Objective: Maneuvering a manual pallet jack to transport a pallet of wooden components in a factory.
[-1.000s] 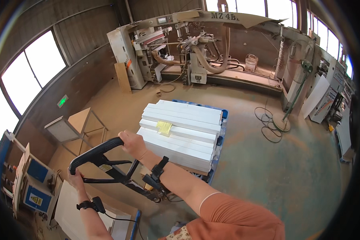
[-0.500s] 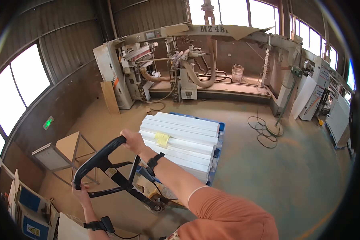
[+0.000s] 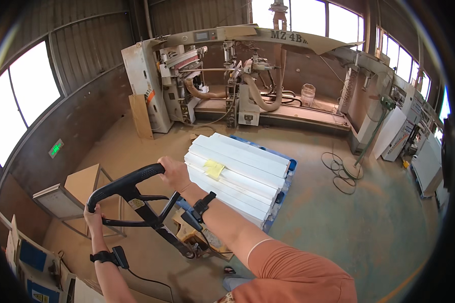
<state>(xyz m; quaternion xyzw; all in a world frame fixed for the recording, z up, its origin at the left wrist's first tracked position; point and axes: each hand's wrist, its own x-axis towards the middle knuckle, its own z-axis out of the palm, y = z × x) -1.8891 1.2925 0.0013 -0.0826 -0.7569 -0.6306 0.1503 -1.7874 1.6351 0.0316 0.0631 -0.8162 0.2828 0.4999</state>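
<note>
Both my hands grip the black loop handle (image 3: 120, 185) of a pallet jack. My right hand (image 3: 175, 174) is closed around its upper right end, with that arm stretched across the view. My left hand (image 3: 94, 220) wraps the lower left end. The yellow body of the pallet jack (image 3: 187, 228) sits below, partly hidden by my right forearm. Just beyond it, a stack of long white boards (image 3: 232, 164) rests on a blue pallet (image 3: 291, 166). A yellow sheet (image 3: 214, 168) lies on the boards.
A large drilling machine (image 3: 247, 119) spans the far side, with a brown panel (image 3: 141, 117) leaning at its left. A metal-framed stand (image 3: 103, 174) is at left. Right of the pallet, a coiled cable (image 3: 338, 174) lies on the floor. Cabinets (image 3: 424, 164) stand far right.
The view has turned slightly, so the machine and the board stack appear farther right and the stack looks more slanted. Both hands keep hold of the handle.
</note>
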